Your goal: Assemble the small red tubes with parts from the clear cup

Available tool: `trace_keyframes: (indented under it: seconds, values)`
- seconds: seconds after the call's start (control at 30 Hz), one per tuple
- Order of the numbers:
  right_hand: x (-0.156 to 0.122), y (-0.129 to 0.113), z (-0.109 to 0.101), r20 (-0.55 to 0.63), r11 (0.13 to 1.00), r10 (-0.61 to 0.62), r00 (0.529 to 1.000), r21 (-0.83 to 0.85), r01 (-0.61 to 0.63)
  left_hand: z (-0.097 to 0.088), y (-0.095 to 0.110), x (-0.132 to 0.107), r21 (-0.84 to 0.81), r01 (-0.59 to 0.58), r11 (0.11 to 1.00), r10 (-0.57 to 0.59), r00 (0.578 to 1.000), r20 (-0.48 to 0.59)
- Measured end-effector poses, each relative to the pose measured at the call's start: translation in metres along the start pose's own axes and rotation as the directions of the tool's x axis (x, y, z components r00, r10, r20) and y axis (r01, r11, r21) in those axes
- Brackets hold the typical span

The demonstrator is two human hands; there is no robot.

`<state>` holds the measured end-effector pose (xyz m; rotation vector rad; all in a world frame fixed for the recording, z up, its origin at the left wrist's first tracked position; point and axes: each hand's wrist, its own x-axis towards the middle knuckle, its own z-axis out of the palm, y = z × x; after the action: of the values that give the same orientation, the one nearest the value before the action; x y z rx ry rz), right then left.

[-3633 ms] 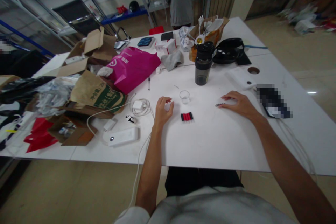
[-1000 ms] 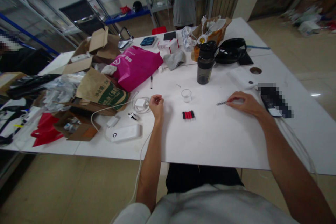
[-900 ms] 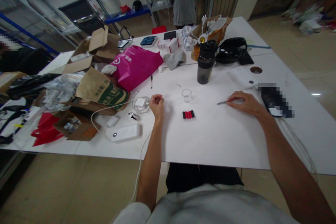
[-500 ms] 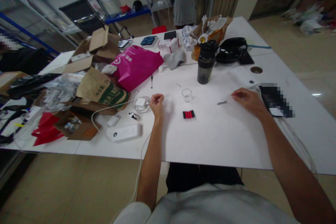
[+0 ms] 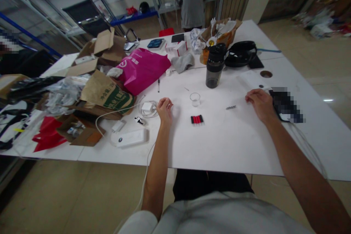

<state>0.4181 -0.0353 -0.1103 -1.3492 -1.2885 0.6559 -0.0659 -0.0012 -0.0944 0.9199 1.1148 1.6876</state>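
Note:
My left hand (image 5: 165,110) rests on the white table (image 5: 219,146) beside a coiled white cable with a charger (image 5: 148,108). Its fingers are curled inward, and whatever they hold, if anything, is too small to make out. To the right, my right hand (image 5: 260,104) hovers over the tabletop with thumb and fingertips drawn together; nothing can be made out between them. A short dark ridged strip (image 5: 230,107) lies to the left of that hand. Between my hands are a small clear glass cup (image 5: 195,98) and a row of red and black small-handled tools (image 5: 197,120).
A dark water bottle (image 5: 214,67) stands behind the cup. A pink bag (image 5: 144,67), cardboard boxes (image 5: 82,131) and a white power bank (image 5: 132,138) occupy the left side. A black case (image 5: 241,54) sits at the back right. A person in grey (image 5: 192,0) stands beyond the table.
My right hand has moved slightly right, away from the ridged strip. My left hand has turned a little, its fingertips shifting right. The things on the table stay in place.

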Motion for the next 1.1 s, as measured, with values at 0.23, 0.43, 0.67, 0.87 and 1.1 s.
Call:
trace_keyframes:
  seconds: [0.23,0.43,0.67,0.87,1.1]
  values:
    - [0.006,0.008,0.003,-0.12,0.97,0.152,0.981,0.21,-0.125,0.001,0.003,-0.001,0.022,0.051,0.998,-0.051,0.998,0.019]
    - [0.006,0.011,0.005,-0.156,0.934,0.225,0.962,0.317,-0.167,0.006,0.008,-0.005,-0.112,0.104,0.988,-0.106,0.994,-0.012]
    - [0.006,0.005,0.007,-0.163,0.895,0.238,0.957,0.419,-0.151,0.011,0.016,-0.01,-0.223,0.136,0.965,-0.144,0.989,-0.019]
    - [0.004,-0.003,0.006,-0.133,0.882,0.256,0.958,0.437,-0.175,0.011,0.016,-0.01,-0.235,0.134,0.963,-0.142,0.99,-0.017]
    - [0.005,-0.003,0.008,-0.153,0.86,0.272,0.95,0.481,-0.169,0.012,0.016,-0.01,-0.238,0.132,0.962,-0.14,0.99,-0.014]
